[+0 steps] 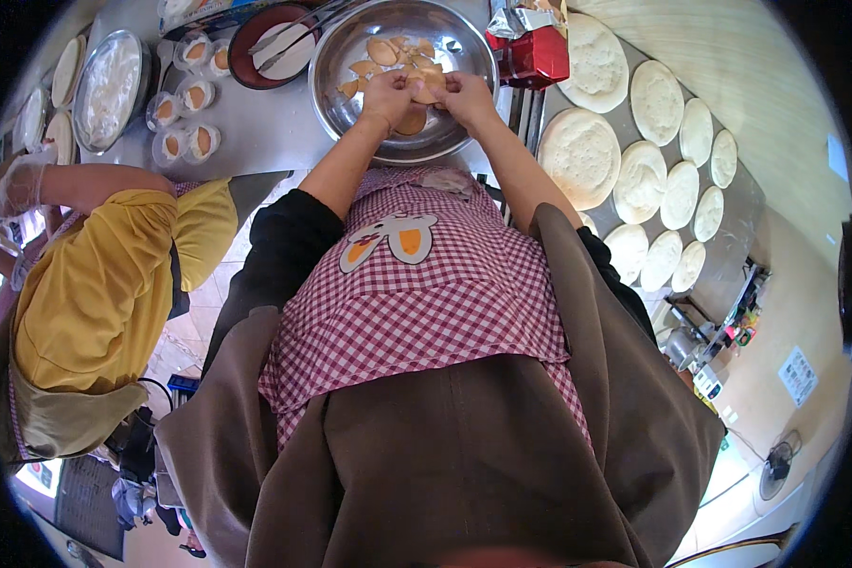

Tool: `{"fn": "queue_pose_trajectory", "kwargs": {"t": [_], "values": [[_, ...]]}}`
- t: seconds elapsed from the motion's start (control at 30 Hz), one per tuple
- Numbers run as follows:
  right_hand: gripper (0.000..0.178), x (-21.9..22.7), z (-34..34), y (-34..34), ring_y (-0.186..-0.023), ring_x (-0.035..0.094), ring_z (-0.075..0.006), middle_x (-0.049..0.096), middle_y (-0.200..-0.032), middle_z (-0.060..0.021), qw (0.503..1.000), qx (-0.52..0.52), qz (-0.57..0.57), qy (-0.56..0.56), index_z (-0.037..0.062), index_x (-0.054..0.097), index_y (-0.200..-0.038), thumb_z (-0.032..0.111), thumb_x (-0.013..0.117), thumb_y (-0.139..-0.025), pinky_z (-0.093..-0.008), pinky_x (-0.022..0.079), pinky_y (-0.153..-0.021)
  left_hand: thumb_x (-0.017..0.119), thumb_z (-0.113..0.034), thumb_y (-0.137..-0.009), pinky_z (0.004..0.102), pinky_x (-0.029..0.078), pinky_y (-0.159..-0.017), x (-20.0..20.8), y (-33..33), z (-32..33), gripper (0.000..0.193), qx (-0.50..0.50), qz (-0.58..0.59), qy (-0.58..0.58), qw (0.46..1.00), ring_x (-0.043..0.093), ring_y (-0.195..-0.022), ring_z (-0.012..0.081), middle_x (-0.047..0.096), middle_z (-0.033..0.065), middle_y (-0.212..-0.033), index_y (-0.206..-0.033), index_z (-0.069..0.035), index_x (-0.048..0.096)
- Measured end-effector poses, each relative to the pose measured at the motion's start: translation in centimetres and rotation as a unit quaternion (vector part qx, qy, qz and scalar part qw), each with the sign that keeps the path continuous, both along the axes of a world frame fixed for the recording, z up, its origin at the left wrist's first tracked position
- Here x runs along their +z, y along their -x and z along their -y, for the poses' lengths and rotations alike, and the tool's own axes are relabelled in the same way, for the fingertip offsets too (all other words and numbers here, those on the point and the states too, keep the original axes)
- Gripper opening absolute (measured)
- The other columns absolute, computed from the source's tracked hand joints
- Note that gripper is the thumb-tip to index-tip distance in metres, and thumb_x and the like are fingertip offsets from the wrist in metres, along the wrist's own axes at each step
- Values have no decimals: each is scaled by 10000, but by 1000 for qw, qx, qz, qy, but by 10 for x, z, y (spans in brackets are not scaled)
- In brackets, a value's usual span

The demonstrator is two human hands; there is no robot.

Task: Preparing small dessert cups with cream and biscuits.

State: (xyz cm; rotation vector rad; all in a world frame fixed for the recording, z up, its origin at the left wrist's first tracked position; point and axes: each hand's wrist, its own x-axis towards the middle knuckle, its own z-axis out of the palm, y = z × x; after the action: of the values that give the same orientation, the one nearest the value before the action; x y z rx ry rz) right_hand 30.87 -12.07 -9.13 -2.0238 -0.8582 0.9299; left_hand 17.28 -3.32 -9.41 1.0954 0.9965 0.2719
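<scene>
Head-worn fisheye, steeply downward, close.

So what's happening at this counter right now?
A person in a checked apron holds both hands over a large steel bowl; the left hand and right hand together pinch a tan slice, with more slices lying in the bowl. Pale dough rounds line the counter to the right. A co-worker in yellow stands at the left.

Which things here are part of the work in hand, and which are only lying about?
In hand: left hand and right hand together holding a tan piece over the steel bowl of similar pieces.

Lying about: flatbread rounds, red packet, small cups, tongs.
</scene>
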Motion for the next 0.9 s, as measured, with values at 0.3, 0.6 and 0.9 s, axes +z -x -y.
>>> {"fn": "queue_pose_trajectory", "kwargs": {"t": [0.3, 0.6, 0.9], "values": [[289, 21, -9, 7, -651, 654, -157, 669, -804, -112, 991, -48, -126, 21, -36, 644, -1020, 168, 689, -820, -272, 497, -532, 591, -101, -903, 295, 614, -676, 24, 3, -5, 267, 48, 47, 98, 993, 638, -866, 217, 603, 131, -1006, -1082, 94, 554], [290, 11, -12, 1, -719, 659, -172, 676, -827, -119, 999, 43, 22, 1, -19, 650, -1026, 163, 698, -806, -278, 514, -557, 588, -105, -907, 302, 609, -695, 28, 1, -7, 276, 19, 28, 104, 994, 636, -880, 214, 594, 122, -1027, -1100, 86, 539], [250, 15, -13, -1, -641, 654, -145, 679, -800, -107, 997, -15, -82, 9, -21, 661, -1011, 87, 701, -789, -270, 515, -554, 609, -82, -888, 285, 610, -664, 29, 0, -7, 265, 63, 44, 117, 990, 644, -851, 214, 603, 123, -994, -1091, 73, 539]]}}
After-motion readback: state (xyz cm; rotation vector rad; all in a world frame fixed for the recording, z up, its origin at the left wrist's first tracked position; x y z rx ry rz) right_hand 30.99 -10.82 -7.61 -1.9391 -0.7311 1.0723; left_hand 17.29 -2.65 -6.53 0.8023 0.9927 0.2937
